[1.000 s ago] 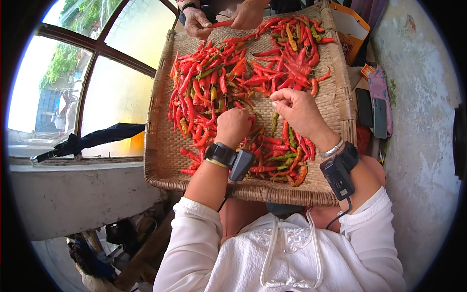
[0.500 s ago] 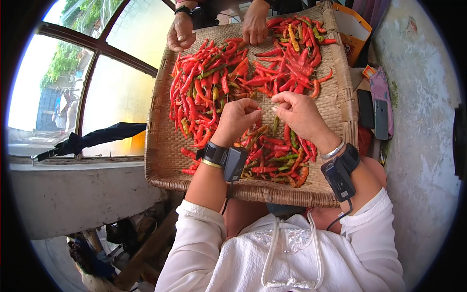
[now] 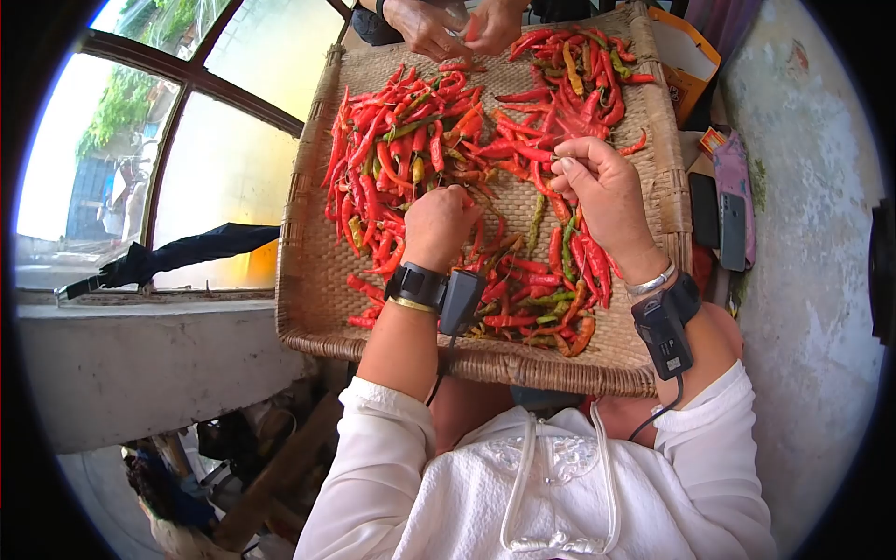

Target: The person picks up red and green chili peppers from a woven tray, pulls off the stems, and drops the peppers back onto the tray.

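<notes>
A wide woven tray [image 3: 313, 280] rests across my lap, covered with red chilies [image 3: 420, 140] and a few green and orange ones. My left hand [image 3: 439, 227] is curled knuckles-up on the chilies at the tray's middle; its fingertips are hidden, so what it grips cannot be seen. My right hand [image 3: 605, 191] hovers over the right part of the pile, thumb and forefinger pinched on a small thin thing too small to name. Both wrists carry black strapped devices.
Another person's two hands [image 3: 448, 23] handle a chili at the tray's far edge. Two phones [image 3: 717, 215] and a pink pouch [image 3: 733, 163] lie to the right by a rough wall. A folded black umbrella [image 3: 177, 257] lies on the window ledge at left.
My left hand dropped from beside the right hand back onto the chilies. My right hand moved up and to the right. The other person's hands came together at the far edge.
</notes>
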A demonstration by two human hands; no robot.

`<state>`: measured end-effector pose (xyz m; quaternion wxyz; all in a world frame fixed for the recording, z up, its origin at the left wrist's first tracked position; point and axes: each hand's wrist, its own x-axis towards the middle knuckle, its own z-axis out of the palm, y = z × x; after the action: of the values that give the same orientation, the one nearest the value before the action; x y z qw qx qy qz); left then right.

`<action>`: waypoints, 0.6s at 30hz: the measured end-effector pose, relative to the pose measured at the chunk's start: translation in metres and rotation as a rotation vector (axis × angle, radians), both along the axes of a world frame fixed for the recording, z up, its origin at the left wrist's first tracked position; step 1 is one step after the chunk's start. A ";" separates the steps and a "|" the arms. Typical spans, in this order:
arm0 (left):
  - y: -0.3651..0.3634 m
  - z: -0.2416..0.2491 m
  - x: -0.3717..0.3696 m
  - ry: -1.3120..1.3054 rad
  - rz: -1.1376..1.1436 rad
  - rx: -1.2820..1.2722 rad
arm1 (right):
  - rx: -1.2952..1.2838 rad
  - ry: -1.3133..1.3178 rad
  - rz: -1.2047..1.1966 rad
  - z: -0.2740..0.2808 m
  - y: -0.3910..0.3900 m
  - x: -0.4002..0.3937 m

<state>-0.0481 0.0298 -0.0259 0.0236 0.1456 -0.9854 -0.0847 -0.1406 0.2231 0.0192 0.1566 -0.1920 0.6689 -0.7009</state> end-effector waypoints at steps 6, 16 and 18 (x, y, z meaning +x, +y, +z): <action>0.006 -0.004 -0.006 -0.194 0.114 -0.074 | 0.113 -0.025 0.158 0.001 0.001 0.003; 0.013 0.002 -0.019 -0.263 0.256 0.063 | 0.159 0.019 0.146 -0.015 -0.001 0.007; 0.012 -0.004 -0.021 -0.239 0.258 0.080 | 0.194 0.042 0.148 -0.012 -0.002 0.009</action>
<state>-0.0687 0.0416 -0.0298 -0.0889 0.2809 -0.9502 -0.1020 -0.1312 0.2215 0.0070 0.2115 -0.2395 0.7206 -0.6154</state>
